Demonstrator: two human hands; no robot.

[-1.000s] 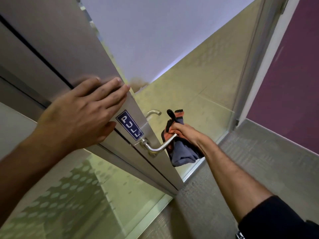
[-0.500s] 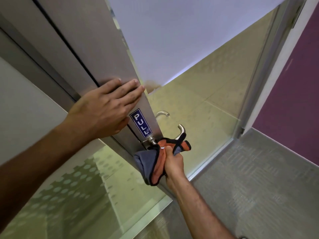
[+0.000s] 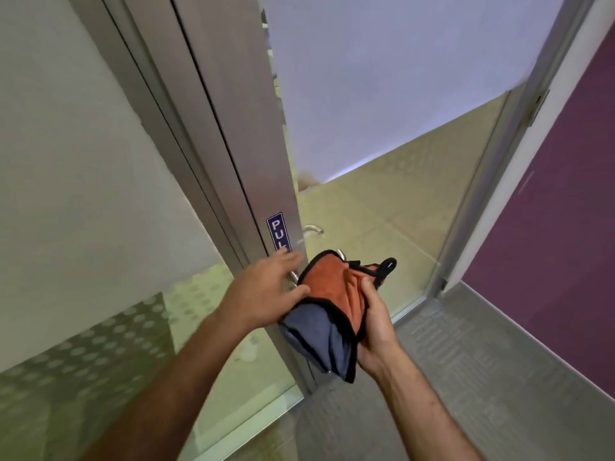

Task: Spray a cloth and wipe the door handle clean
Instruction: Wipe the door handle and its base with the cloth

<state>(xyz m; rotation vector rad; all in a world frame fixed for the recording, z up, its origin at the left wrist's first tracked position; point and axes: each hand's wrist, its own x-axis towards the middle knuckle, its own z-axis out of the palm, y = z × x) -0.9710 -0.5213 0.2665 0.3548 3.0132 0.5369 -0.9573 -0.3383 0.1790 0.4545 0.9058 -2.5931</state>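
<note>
Right hand (image 3: 374,322) has its fingers curled into the cloth (image 3: 327,314), thumb pressed on top, bunching the fabric just right of the door handle (image 3: 294,277). The cloth is a soft, fuzzy microfibre thing, orange on one face and grey-blue on the other, with a black stitched border and a little black hanging loop sticking out the far side. It's draped over most of the handle, so only a short curved bit of brushed metal shows. Left hand (image 3: 271,291) is right beside the handle with fingers loosely spread and mostly straight; can't tell if they actually touch the metal. Just above the handle there's a narrow blue PULL sticker (image 3: 278,232) on the smooth brushed-aluminium door frame (image 3: 233,134). Below the handle, ribbed grey carpet (image 3: 466,377).
</note>
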